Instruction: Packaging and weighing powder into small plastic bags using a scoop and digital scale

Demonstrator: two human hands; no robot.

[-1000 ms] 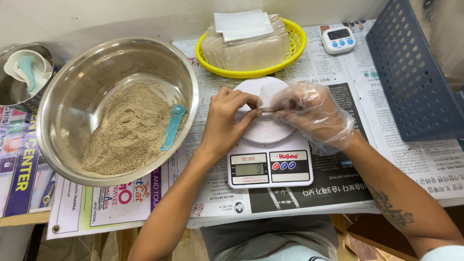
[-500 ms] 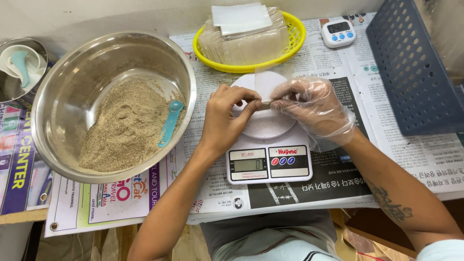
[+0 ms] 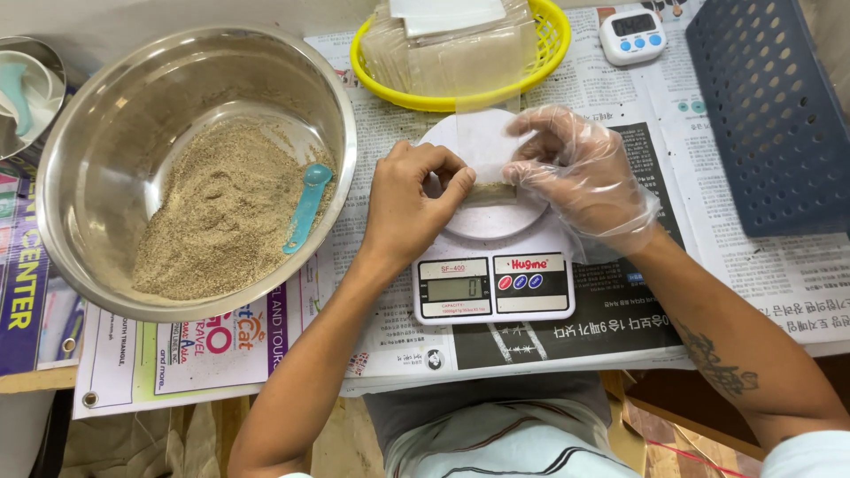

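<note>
Both hands hold one small clear plastic pouch [image 3: 490, 168] with a strip of tan powder at its bottom, just above the round white plate of a kitchen scale [image 3: 492, 283]. My left hand [image 3: 412, 204] is bare and pinches the pouch's left end. My right hand [image 3: 580, 177], in a clear plastic glove, pinches the right end. Left of the scale stands a large steel bowl [image 3: 106, 124] with a heap of tan powder [image 3: 221, 212] and a turquoise measuring spoon [image 3: 306, 208] lying in it.
A yellow basket [image 3: 549, 53] stacked with clear pouches stands behind the scale. A white digital timer [image 3: 632, 35] lies at the back right, beside a dark blue perforated crate [image 3: 770, 115]. Newspaper [image 3: 620, 336] covers the table. A small steel bowl [image 3: 44, 71] sits far left.
The view has shifted slightly closer and lower. Both hands stay over the scale plate, still working the pouch between the fingertips.
</note>
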